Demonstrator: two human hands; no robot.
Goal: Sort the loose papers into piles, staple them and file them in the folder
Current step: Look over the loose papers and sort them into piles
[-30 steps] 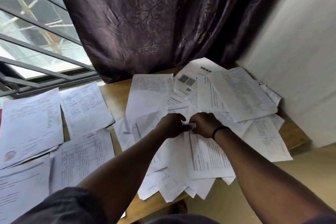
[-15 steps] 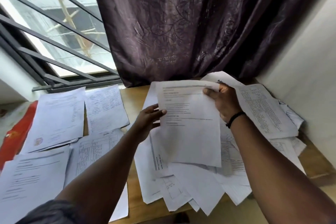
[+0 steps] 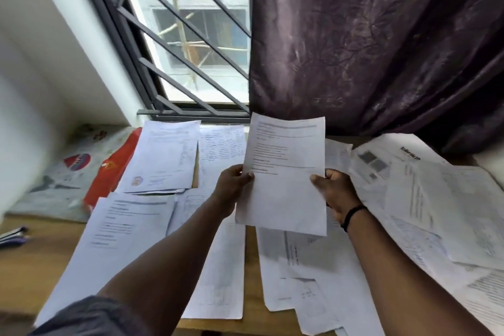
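Sheet (image 3: 283, 172): one printed page held up off the table, upright, in front of the window sill and curtain edge.
Left hand (image 3: 231, 185): pinches the sheet's left edge at mid-height, thumb on the front, fingers behind.
Right hand (image 3: 335, 191): grips the sheet's right edge, thumb on the front, fingers curled behind; a black band on the wrist.
Sorted piles (image 3: 163, 158): papers laid flat on the left half of the table (image 3: 27, 267), several separate stacks side by side.
Loose heap (image 3: 422, 199): overlapping pages on the right, unsorted.
Red folder (image 3: 109, 175): far left, partly under a pile.
Curtain (image 3: 381, 36): dark purple, behind the heap.
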